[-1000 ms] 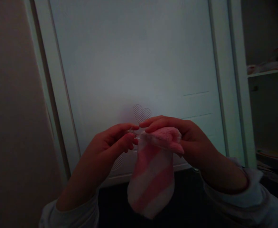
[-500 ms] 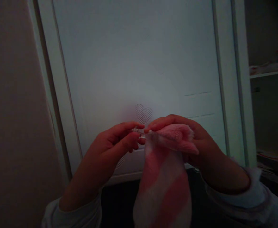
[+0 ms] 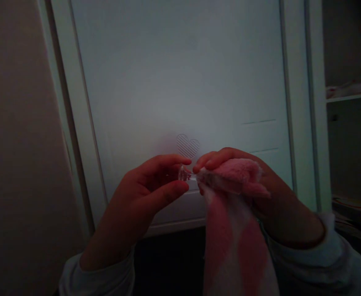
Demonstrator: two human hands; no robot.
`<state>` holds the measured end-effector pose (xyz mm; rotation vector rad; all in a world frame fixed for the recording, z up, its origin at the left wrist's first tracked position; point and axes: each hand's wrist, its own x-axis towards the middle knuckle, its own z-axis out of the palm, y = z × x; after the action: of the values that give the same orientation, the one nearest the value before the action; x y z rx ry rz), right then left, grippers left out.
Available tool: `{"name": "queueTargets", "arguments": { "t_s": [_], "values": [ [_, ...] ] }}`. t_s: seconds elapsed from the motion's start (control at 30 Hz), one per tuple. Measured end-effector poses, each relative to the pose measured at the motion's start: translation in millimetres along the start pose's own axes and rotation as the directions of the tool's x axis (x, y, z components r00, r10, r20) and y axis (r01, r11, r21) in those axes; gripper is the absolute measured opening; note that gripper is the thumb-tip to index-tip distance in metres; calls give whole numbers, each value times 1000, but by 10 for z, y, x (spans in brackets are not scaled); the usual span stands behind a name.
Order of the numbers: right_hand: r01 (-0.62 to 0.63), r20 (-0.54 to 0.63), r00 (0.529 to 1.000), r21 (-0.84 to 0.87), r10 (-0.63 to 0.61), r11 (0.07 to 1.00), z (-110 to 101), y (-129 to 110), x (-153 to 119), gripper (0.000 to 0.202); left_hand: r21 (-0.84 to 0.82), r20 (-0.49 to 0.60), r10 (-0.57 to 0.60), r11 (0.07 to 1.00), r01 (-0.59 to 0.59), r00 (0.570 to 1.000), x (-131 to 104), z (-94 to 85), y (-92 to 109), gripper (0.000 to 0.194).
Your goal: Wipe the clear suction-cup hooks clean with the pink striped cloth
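A fluffy pink-and-white cloth (image 3: 234,242) is bunched in my right hand (image 3: 226,162), and its long end hangs down below the wrist. Out of the cloth, toward the left, pokes a clear, glass-like piece (image 3: 185,174) with a narrow neck and a flared end. The rest of that piece is covered by cloth and fingers, so its kind cannot be told. My left hand (image 3: 155,181) curves around the flared end, thumb and fingers apart, with a visible gap between them and the clear piece.
Behind the hands stands a white panel (image 3: 180,82) with an engraved striped heart (image 3: 188,146) and slits at the right. At far right, a shelf (image 3: 351,98) carries indistinct items. A plain wall (image 3: 14,144) is on the left. Below the hands it is dark.
My left thumb and fingers have spread away from the clear piece, letting it go. The right hand and cloth have shifted slightly right, and the hanging end has swung right.
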<state>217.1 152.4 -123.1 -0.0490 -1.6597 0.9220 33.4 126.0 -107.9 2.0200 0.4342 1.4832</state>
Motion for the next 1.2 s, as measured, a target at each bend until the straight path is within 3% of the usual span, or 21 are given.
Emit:
{"name": "queueTargets", "arguments": {
  "t_s": [0.33, 0.53, 0.67, 0.83, 0.93, 1.03, 1.2],
  "values": [
    [-39, -71, 997, 40, 42, 998, -11, 24, -19, 31, 218, -40, 104, 972, -93, 994, -31, 0, -60, 25],
    [-53, -93, 994, 12, 54, 999, -20, 35, -46, 32, 230, -36, 141, 965, -129, 989, -30, 18, -90, 31],
    [-129, -127, 983, 57, 135, 990, -1, 38, -54, 19, 274, -48, 221, 941, -200, 974, -22, 29, -91, 33],
    [-251, -51, 962, 218, 268, 943, -8, 49, -18, 21, 345, -57, 299, 901, -262, 953, -66, 56, -99, 36],
    [-270, 26, 961, 297, 274, 916, -39, 82, 5, 31, 372, -102, 297, 897, -241, 949, -100, 88, -84, 30],
    [-267, 54, 963, 338, 264, 902, -75, 132, 14, 32, 421, -78, 271, 881, -215, 959, -110, 97, -74, 22],
    [-196, -10, 980, 175, 201, 965, -121, 174, 10, 24, 373, -5, 199, 909, -183, 980, -100, 60, -146, 30]
  ]
}}
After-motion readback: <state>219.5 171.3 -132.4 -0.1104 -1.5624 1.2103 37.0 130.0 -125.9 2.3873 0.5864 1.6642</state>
